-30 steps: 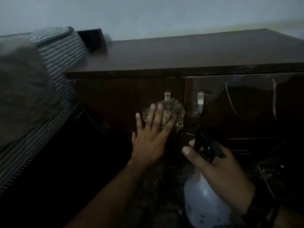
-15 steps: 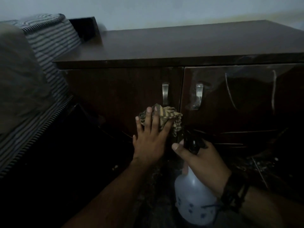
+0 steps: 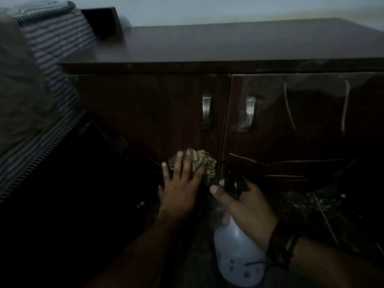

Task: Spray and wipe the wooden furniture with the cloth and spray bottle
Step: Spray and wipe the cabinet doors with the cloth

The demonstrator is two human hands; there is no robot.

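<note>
Far left: striped mattress [image 3: 52, 38] leaning beside the wooden cabinet [image 3: 228, 42], not in play. Very dim light, so detail is limited.

Left door [image 3: 145, 113]: left hand [image 3: 180, 183] is spread flat, fingers open, palm pressing the bunched striped cloth [image 3: 197, 161] against the lower part of the panel, below the left handle [image 3: 206, 112] and just beside the door seam. No pinch grip. The cloth is trapped between hand and wood, with most of it bunched above the fingertips.

Right of the seam: right hand [image 3: 245, 204] is wrapped closed around the neck of the spray bottle [image 3: 236, 260], with the black trigger head [image 3: 230, 179] aimed at the cabinet, close to the cloth. Can't tell if a finger is on the trigger. The bottle body hangs low, below the wrist.

Right door [image 3: 301, 121]: glossy, with visible streaks or scratch lines, and the right handle [image 3: 250, 113] looks hazy. I can't tell whether that is residue or reflection.

Judgement: the step in hand is wiping the left door's lower area. To do it well:
- flatten the cloth; a wad only contacts at a few points
- keep even palm pressure and use overlapping strokes along the grain
- run the seam edge and around the handle base
- keep the nozzle off the hand, spray the panel and then wipe
- the right door looks like it needs a pass too
</note>
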